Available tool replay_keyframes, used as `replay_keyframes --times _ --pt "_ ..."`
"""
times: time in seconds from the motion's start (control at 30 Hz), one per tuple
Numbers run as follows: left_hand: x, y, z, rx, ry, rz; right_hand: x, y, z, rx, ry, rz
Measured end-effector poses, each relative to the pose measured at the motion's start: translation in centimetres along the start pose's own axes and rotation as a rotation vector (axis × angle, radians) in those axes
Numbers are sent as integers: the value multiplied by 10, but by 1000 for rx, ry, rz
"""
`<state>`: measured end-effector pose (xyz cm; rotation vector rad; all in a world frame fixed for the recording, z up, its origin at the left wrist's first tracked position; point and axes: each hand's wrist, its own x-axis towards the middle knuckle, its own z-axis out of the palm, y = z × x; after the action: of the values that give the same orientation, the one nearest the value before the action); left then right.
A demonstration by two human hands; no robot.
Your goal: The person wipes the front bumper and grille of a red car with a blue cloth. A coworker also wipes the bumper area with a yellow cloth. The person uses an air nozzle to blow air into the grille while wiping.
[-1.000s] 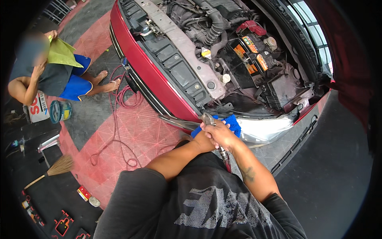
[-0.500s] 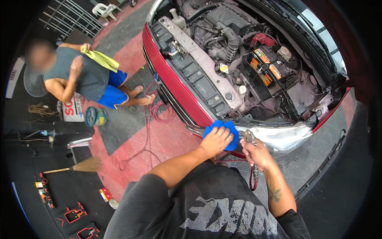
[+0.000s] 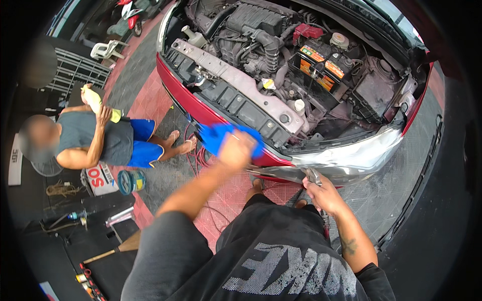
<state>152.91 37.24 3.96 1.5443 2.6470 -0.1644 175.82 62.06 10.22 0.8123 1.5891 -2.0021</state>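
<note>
My left hand (image 3: pixel 237 149), smeared by motion, grips a blue cloth (image 3: pixel 213 138) over the red front edge (image 3: pixel 183 99) of a car. The cloth is bunched under the palm and its loose end spreads leftward. Low on the right, my right hand (image 3: pixel 324 193) is closed around a silver metal spray gun (image 3: pixel 313 176) just below the clear headlight (image 3: pixel 346 156). A coupling hangs under that hand, partly hidden by my shirt. Beyond both hands lies the uncovered engine bay (image 3: pixel 271 45) with a battery (image 3: pixel 321 67).
At the left stands another person (image 3: pixel 95 135) holding a yellow cloth (image 3: pixel 95 100). A teal bucket (image 3: pixel 131 181) is near that person's feet. Red hose (image 3: pixel 200 156) lies coiled on the tiled floor beside the bumper. A broom (image 3: pixel 113 251) lies farther left, and a white chair (image 3: pixel 108 49) stands behind.
My left hand has swept the blue cloth leftward along the car's front edge, away from the headlight. The right hand keeps the spray gun near the headlight. The other person has raised the yellow cloth.
</note>
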Motion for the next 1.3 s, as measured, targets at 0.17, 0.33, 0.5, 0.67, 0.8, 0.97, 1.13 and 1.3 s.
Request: replay_keyframes --times 0.17,0.33,0.5,0.67,0.8,0.97,1.13,1.3 --pt "13 121 29 -258 102 158 10 -21 37 57 216 60" --pt "-1 83 36 -270 124 288 43 -48 77 48 258 115" --pt "3 59 74 -698 164 287 116 -96 147 -6 120 95" --pt "-11 -29 56 -854 -125 93 187 -140 214 -183 67 -4" --pt "-11 -134 34 -103 -11 145 200 -152 233 -142 43 -133" --pt "-13 -221 35 3 103 -39 126 -131 204 72 48 -97" --pt "-29 -119 25 -53 101 20 77 -50 122 382 253 31" --pt "-29 -21 39 -108 126 117 92 -39 126 492 111 49"
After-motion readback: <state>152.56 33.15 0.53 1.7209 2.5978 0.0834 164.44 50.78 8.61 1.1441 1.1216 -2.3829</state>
